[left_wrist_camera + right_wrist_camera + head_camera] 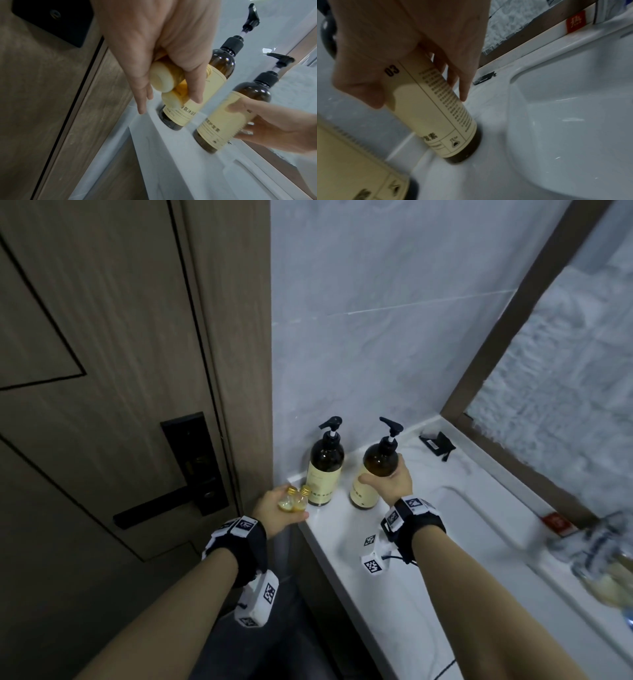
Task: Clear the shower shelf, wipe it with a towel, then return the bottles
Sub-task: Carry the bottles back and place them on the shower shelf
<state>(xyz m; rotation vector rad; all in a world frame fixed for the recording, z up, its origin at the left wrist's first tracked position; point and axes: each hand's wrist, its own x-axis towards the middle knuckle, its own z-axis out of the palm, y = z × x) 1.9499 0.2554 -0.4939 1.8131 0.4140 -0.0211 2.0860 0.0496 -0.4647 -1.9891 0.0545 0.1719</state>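
"03" on held pump bottle (435,108) label; other label print unreadable

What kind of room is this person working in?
Most likely a bathroom, perhaps a hotel's: a white basin sunk in a pale counter, amber pump bottles against the grey tiled wall.

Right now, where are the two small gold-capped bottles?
Head view: held in the left hand, the two small gold-capped bottles sit at the white ledge's left corner, beside the left amber pump bottle.
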